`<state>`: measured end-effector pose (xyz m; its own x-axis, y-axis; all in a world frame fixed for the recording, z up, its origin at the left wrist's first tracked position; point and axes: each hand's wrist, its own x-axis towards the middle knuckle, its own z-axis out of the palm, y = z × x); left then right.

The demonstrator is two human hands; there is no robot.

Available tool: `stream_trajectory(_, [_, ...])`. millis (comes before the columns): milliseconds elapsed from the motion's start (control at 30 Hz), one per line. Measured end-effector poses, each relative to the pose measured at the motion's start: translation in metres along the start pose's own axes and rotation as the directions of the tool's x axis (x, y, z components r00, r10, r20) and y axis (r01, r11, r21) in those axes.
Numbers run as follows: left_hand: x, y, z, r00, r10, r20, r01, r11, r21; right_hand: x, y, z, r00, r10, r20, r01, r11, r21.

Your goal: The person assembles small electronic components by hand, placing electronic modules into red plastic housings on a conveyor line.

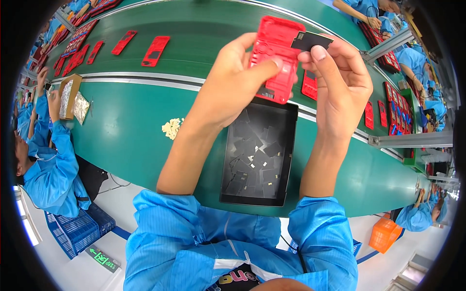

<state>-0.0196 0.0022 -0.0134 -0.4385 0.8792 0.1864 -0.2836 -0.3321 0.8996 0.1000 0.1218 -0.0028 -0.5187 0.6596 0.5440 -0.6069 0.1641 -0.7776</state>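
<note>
My left hand (pixel 238 77) grips a red plastic housing (pixel 276 36), its thumb laid across the moulded inner side. A small dark part with white marks shows at the housing's lower end. Between thumb and fingers, my right hand (pixel 337 82) pinches a thin black rectangular sheet (pixel 310 42) with a notched edge, close to the housing's upper right side. Below both hands lies a black open tray (pixel 293 145) holding several thin dark pieces (pixel 259 157), some with small pale tabs.
A heap of cream-coloured bits (pixel 172 128) lies left of the tray on the green table (pixel 126 145). Beyond a metal rail, red housings (pixel 156 51) rest on a green belt (pixel 194 43). A co-worker (pixel 53 169) sits at left near a cardboard box (pixel 70 94). A metal post (pixel 412 140) stands right.
</note>
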Motion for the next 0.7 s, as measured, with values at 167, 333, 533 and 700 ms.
stream_trajectory(167, [0.004, 0.002, 0.001, 0.978, 0.086, -0.189, -0.131, 0.961, -0.243, -0.002, -0.005, -0.003, 1.0, -0.013, -0.024, 0.008, 0.977, -0.212])
stream_trajectory(333, [0.004, 0.001, 0.002, 0.959, 0.185, -0.216, -0.214, 0.97, -0.119, -0.004, -0.01, 0.002, 1.0, -0.017, -0.023, 0.012, 0.979, -0.205])
stream_trajectory(533, [-0.001, 0.008, 0.008, 0.969, 0.213, -0.127, -0.22, 0.974, -0.045, -0.006, -0.013, 0.003, 0.999, 0.006, -0.051, -0.019, 0.969, -0.248])
stream_trajectory(700, [-0.003, 0.008, 0.008, 0.97, 0.225, -0.088, -0.228, 0.973, -0.025, -0.007, -0.016, 0.004, 0.998, 0.047, -0.039, -0.056, 0.962, -0.266])
